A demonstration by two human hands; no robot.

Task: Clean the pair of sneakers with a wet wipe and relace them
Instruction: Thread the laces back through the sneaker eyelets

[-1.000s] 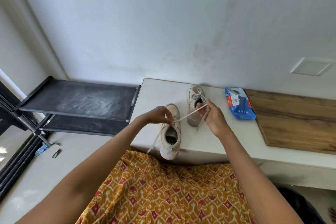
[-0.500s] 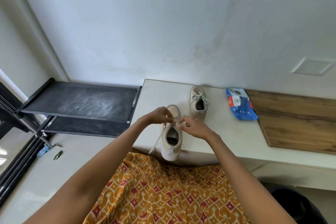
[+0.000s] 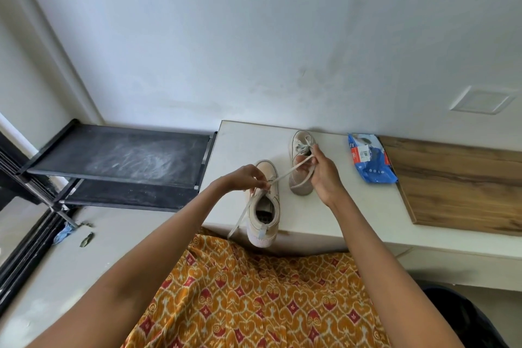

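The right hand [image 3: 322,175] has drawn the lace [image 3: 288,172] out rightward.

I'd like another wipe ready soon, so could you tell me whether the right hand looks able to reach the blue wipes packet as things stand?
Probably yes: the blue wipes packet lies beside the right hand with bare counter between, though that hand holds the lace.

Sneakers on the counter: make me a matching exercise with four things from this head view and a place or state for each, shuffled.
Things:
1. near sneaker
2. far sneaker
3. wet wipe pack
4. right hand

States:
A. blue, lying beside the wooden board
B. pulling a lace taut
C. lace already tied in a bow
D. heel overhanging the counter edge

Pairs: 1-D, 2-C, 3-A, 4-B
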